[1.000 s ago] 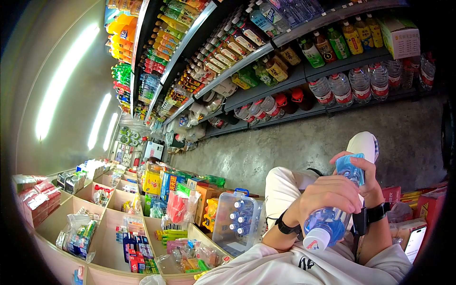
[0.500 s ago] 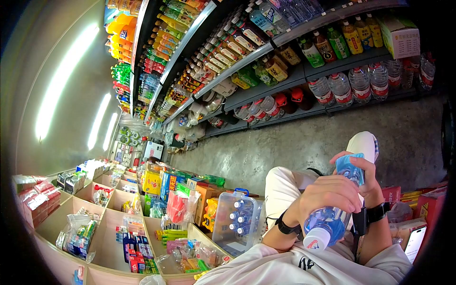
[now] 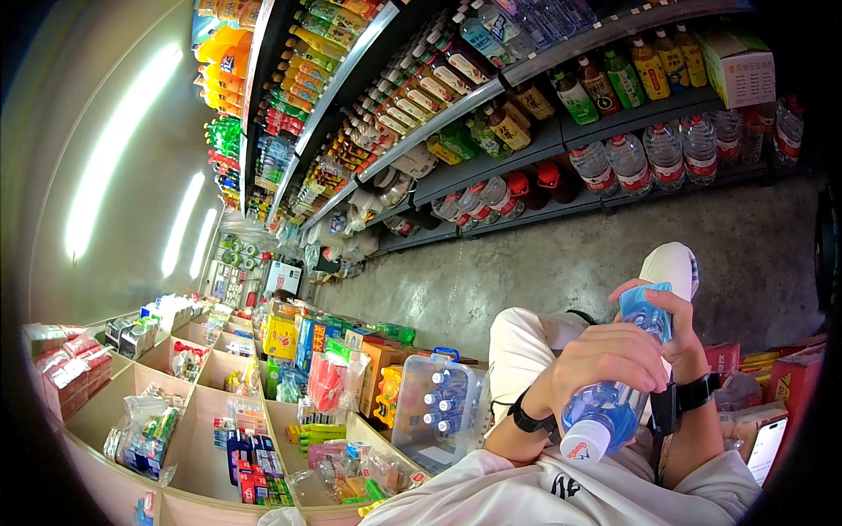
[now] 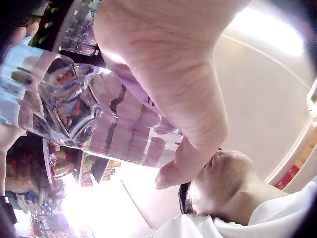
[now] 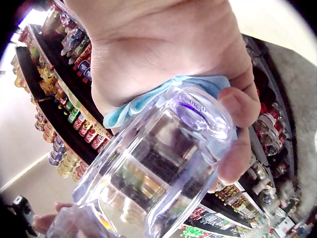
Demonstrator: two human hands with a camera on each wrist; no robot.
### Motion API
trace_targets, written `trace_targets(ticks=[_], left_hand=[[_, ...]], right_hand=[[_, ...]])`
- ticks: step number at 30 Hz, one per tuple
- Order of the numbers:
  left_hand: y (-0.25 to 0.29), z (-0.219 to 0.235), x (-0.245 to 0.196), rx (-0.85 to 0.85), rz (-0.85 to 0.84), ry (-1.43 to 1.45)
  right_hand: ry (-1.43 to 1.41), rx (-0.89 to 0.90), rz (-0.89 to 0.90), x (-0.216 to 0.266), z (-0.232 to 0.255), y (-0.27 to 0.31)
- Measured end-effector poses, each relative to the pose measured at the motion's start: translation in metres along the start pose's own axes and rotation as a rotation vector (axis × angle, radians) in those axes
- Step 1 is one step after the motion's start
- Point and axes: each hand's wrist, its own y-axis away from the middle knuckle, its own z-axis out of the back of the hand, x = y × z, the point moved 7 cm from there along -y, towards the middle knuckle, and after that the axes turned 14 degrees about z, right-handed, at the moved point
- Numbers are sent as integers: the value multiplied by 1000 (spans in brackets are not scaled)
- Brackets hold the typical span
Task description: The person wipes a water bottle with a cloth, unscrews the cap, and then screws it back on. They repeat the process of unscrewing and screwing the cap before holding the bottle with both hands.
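A clear plastic water bottle (image 3: 614, 412) with a white screw cap (image 3: 585, 441) lies slanted over the person's lap, its cap end toward the body. My left hand (image 3: 605, 359) grips the bottle around its middle, fingers across the top. In the left wrist view the thumb shows along the bottle's near side. At the base end, my right hand (image 3: 682, 320) holds a light blue cloth (image 3: 645, 301) wrapped against the bottle. The right wrist view shows the cloth (image 5: 131, 109) folded between palm and bottle, with fingers curled around the base.
Left of the legs stands a clear plastic bin (image 3: 412, 403) with several small bottles. Wooden compartments (image 3: 206, 447) of packaged goods spread farther left. Drink shelves (image 3: 491, 197) line the far side of the concrete floor (image 3: 491, 272). A lit phone (image 3: 767, 451) lies at right.
Both hands keep their places on the bottle and cloth. The print on the cap looks turned slightly.
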Motion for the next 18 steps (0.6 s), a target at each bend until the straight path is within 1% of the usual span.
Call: trace_targets(ticks=[9, 18], left_hand=[[1, 0, 1, -4, 1, -5], [0, -1, 1, -14, 10, 0]], right_hand=[[0, 10, -19, -1, 0, 0], [7, -5, 14, -2, 2, -2]])
